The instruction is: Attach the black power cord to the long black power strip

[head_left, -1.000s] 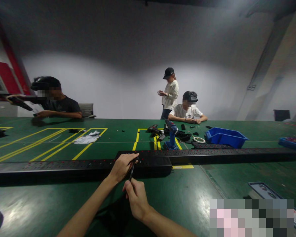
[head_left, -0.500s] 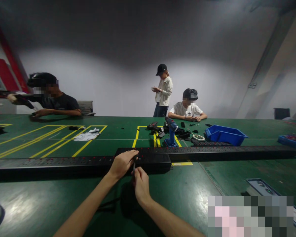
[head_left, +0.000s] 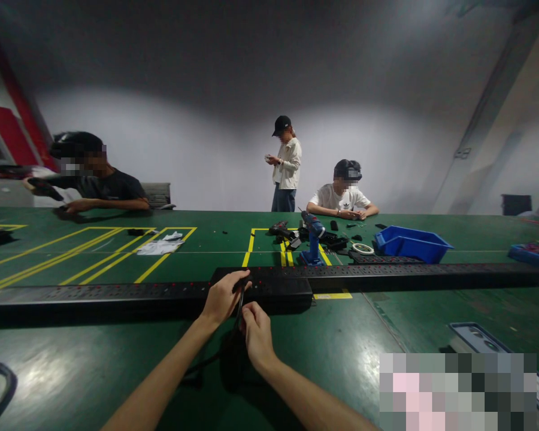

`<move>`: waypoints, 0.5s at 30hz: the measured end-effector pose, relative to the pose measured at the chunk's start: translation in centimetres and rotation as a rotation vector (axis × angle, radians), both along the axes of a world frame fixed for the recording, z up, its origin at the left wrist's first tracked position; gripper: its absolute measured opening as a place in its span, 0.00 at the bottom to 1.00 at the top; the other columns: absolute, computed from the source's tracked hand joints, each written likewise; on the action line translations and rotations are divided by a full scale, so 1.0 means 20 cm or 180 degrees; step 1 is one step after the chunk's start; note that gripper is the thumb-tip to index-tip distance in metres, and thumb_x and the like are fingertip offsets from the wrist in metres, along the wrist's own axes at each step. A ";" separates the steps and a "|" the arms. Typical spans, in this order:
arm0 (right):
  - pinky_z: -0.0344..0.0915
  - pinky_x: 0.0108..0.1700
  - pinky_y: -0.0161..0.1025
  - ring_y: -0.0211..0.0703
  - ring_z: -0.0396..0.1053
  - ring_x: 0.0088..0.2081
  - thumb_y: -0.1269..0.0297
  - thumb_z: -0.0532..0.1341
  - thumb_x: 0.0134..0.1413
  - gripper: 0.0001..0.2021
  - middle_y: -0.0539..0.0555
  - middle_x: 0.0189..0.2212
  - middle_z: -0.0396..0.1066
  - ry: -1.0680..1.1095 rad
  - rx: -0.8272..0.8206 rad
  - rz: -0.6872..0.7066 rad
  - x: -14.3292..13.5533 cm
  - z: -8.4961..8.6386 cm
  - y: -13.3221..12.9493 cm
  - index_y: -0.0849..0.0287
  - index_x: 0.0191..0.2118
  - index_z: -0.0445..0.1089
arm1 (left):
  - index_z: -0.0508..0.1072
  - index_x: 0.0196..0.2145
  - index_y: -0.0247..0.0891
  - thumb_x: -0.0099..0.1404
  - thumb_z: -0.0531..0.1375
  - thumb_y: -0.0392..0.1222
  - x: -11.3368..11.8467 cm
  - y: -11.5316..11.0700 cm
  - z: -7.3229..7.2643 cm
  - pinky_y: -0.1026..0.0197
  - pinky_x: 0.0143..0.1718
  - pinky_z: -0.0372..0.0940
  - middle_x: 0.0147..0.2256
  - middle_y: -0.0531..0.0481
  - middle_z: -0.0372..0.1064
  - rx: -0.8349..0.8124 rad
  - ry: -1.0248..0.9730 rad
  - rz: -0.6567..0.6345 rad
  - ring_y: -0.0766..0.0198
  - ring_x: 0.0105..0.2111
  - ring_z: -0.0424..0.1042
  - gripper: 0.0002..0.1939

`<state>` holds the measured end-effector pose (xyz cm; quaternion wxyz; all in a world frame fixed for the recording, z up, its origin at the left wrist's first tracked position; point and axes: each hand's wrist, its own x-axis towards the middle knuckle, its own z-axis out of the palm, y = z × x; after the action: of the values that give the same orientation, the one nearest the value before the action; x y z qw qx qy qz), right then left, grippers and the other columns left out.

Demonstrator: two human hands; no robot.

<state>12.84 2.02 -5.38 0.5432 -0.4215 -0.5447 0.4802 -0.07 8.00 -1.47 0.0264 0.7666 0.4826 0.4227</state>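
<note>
Long black strips (head_left: 386,276) with small red marks lie across the green table. My left hand (head_left: 224,295) is over the near edge of the thicker black block (head_left: 282,290), its fingers closed on the upper end of a black cable (head_left: 241,308). Just below and to the right, my right hand (head_left: 256,331) is closed in a pinch at the same cable. The cable runs down between the hands into dark shadow, where its lower part is hard to make out.
Beyond the strips stand a blue power drill (head_left: 313,239), a tape roll (head_left: 362,249) and a blue bin (head_left: 411,244). White papers (head_left: 160,244) lie left. A thick cable loop (head_left: 2,389) is at near left. Three people are across the table (head_left: 431,323).
My left hand's fingers have opened slightly around the cable end, and the cable between my hands now curves more. The standing person has shifted left; the person at left has lowered a dark tool.
</note>
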 end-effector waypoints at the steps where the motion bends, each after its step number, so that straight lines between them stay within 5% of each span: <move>1: 0.55 0.27 0.32 0.37 0.60 0.26 0.58 0.54 0.57 0.11 0.47 0.22 0.63 0.0005 0.0015 0.0049 0.00 0.00 -0.01 0.58 0.29 0.66 | 0.71 0.51 0.44 0.67 0.54 0.52 0.00 0.00 0.00 0.55 0.54 0.64 0.51 0.50 0.71 -0.0016 0.0008 0.0002 0.58 0.51 0.70 0.19; 8: 0.56 0.28 0.31 0.35 0.60 0.25 0.69 0.50 0.54 0.08 0.47 0.21 0.61 -0.0061 0.0156 0.0446 0.00 0.02 -0.03 0.59 0.29 0.66 | 0.71 0.52 0.44 0.66 0.54 0.54 -0.04 0.01 0.02 0.54 0.53 0.65 0.52 0.49 0.71 -0.0164 -0.0029 0.0044 0.57 0.51 0.70 0.21; 15: 0.62 0.32 0.32 0.38 0.66 0.30 0.77 0.52 0.38 0.18 0.49 0.28 0.70 -0.0788 0.0672 0.1584 0.01 0.10 -0.13 0.58 0.36 0.74 | 0.72 0.51 0.44 0.66 0.55 0.53 -0.06 0.01 -0.01 0.51 0.53 0.64 0.50 0.48 0.72 -0.0232 0.0140 -0.0033 0.55 0.49 0.71 0.20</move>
<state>12.95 -0.66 -3.41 0.3790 -0.2714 -0.7404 0.4842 -1.30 8.19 -1.65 0.0459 0.7767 0.4942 0.3877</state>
